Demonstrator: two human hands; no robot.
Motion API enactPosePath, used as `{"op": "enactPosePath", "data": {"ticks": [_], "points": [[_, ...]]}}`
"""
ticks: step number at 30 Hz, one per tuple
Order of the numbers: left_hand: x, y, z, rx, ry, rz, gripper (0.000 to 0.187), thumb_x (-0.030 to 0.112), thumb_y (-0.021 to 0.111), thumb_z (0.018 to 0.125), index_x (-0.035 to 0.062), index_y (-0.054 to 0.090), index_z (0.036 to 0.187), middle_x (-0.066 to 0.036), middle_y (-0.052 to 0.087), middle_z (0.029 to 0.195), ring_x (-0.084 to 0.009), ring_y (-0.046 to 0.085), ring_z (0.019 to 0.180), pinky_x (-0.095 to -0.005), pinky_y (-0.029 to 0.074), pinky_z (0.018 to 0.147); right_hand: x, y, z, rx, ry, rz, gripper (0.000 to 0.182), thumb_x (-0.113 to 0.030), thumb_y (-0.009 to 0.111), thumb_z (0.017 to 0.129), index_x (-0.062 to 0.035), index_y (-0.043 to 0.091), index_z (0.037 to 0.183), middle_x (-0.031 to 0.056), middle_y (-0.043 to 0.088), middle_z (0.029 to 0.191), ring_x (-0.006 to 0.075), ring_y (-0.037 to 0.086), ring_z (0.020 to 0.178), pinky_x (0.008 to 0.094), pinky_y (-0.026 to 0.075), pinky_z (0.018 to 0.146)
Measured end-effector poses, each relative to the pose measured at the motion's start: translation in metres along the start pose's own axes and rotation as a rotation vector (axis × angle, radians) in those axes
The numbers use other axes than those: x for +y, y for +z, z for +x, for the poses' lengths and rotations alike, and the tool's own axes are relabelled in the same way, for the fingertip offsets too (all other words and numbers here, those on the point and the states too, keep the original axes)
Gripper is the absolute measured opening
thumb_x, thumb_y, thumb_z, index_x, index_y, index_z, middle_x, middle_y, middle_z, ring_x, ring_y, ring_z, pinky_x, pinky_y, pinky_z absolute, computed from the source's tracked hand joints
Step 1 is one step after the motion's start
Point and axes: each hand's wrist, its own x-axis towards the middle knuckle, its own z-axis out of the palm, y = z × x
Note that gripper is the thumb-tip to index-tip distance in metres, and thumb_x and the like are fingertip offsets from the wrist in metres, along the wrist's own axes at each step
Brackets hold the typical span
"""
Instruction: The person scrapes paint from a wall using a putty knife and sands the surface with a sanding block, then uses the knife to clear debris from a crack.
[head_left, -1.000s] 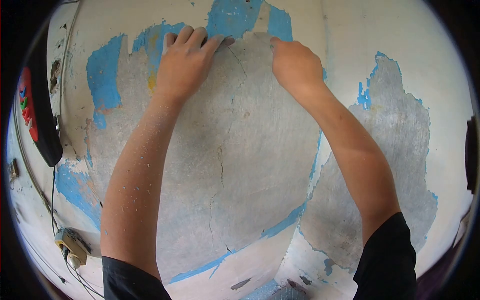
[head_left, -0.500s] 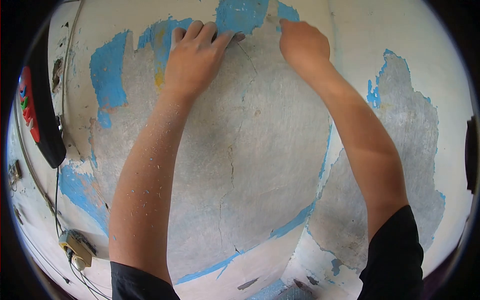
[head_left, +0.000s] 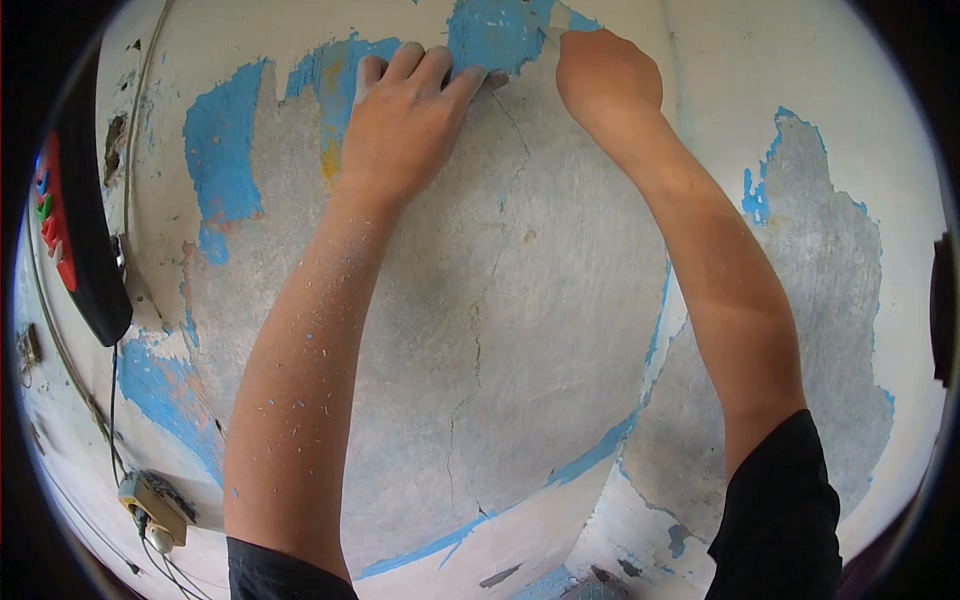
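Observation:
My left hand (head_left: pixel 408 125) rests high on the wall, its dusty fingers bent and a little apart against the surface, holding nothing that I can see. By its thumb tip a dark spot (head_left: pixel 497 79) marks the top of a thin crack. My right hand (head_left: pixel 610 85) is closed in a fist at the ragged edge of the paint. A small greyish edge shows just left of the fist; what it grips is mostly hidden. Between and above both hands lies a blue paint patch (head_left: pixel 495 35), bordering bare grey plaster (head_left: pixel 560 250).
Left on the wall hangs a black and red object (head_left: pixel 85 230) with a cord. Below it is a socket block (head_left: pixel 155 508) with plugged cables. A wall corner runs down the right, with another stripped grey area (head_left: pixel 815 230) beyond it. Paint flakes speckle my left forearm.
The view has shifted slightly, so the wall appears a bit further right and lower. My right fist has moved a little left along the paint edge; my left hand keeps its place on the wall.

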Motion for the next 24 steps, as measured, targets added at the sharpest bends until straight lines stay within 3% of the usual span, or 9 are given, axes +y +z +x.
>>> {"op": "enactPosePath", "data": {"ticks": [3, 5, 11, 21, 24], "points": [[-0.003, 0.001, 0.0, 0.041, 0.009, 0.015, 0.026, 0.014, 0.069, 0.088, 0.0171, 0.075, 0.112, -0.004, 0.066, 0.103, -0.024, 0.061, 0.108, -0.0458, 0.047, 0.093, 0.0, -0.002, -0.032, 0.103, -0.103, 0.034, 0.022, -0.005, 0.054, 0.091, -0.0029, 0.075, 0.096, 0.0211, 0.074, 0.093, 0.0379, 0.074, 0.089, 0.05, 0.059, 0.073], [-0.003, 0.002, 0.0, 0.058, 0.023, 0.016, 0.024, 0.013, 0.069, 0.087, 0.0168, 0.075, 0.11, -0.003, 0.066, 0.101, -0.0241, 0.061, 0.106, -0.0461, 0.047, 0.092, -0.005, -0.006, -0.042, -0.019, -0.057, -0.009, 0.021, -0.005, 0.054, 0.09, -0.0017, 0.075, 0.095, 0.0217, 0.074, 0.091, 0.0397, 0.073, 0.085, 0.0502, 0.059, 0.072], [0.001, -0.001, 0.003, 0.045, 0.004, 0.002, 0.021, 0.014, 0.069, 0.088, 0.0171, 0.075, 0.109, -0.003, 0.067, 0.102, -0.0248, 0.062, 0.105, -0.0454, 0.047, 0.092, 0.006, 0.002, -0.029, 0.062, -0.068, 0.064, 0.021, -0.004, 0.055, 0.09, -0.0015, 0.075, 0.096, 0.023, 0.074, 0.09, 0.041, 0.073, 0.084, 0.0502, 0.059, 0.072], [0.002, -0.001, 0.002, 0.029, 0.006, 0.009, 0.023, 0.016, 0.071, 0.09, 0.0163, 0.075, 0.112, -0.005, 0.068, 0.103, -0.0251, 0.063, 0.107, -0.045, 0.047, 0.092, 0.014, 0.007, -0.016, -0.015, -0.044, 0.038, 0.022, -0.003, 0.057, 0.089, -0.0025, 0.076, 0.1, 0.0216, 0.074, 0.09, 0.0402, 0.074, 0.085, 0.0482, 0.06, 0.073], [0.001, 0.0, 0.003, 0.037, 0.007, 0.024, 0.023, 0.017, 0.072, 0.09, 0.0164, 0.075, 0.113, -0.005, 0.067, 0.103, -0.0251, 0.063, 0.107, -0.0451, 0.047, 0.092, 0.012, 0.002, -0.029, 0.081, -0.089, 0.036, 0.022, -0.004, 0.057, 0.089, -0.0031, 0.077, 0.1, 0.0213, 0.075, 0.094, 0.04, 0.074, 0.087, 0.048, 0.06, 0.074]]}}
